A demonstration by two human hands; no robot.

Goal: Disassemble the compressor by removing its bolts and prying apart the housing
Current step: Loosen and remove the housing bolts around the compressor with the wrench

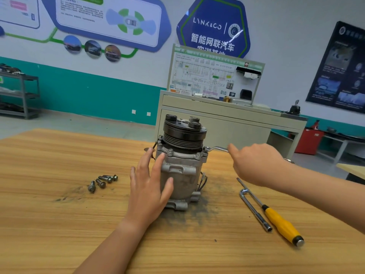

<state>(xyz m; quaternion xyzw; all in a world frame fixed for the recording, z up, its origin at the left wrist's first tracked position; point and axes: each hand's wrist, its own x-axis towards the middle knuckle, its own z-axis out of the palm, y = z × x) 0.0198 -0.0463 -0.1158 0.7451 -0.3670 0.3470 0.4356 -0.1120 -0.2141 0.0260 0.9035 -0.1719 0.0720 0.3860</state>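
Observation:
A grey metal compressor [182,175] stands upright on the wooden table [59,224], its black pulley [183,133] on top. My left hand [152,182] rests flat against the compressor's left side, fingers spread. My right hand [254,163] grips the handle of a silver wrench [217,148] whose head sits on a bolt at the housing's upper right flange. Several removed bolts [102,181] lie loose on the table to the left.
A yellow-handled screwdriver [280,222] and an L-shaped socket wrench [254,210] lie on the table to the right. Dark grime surrounds the compressor's base. Behind the table stand a beige training cabinet [227,119], a red box [311,141] and grey shelving [21,95].

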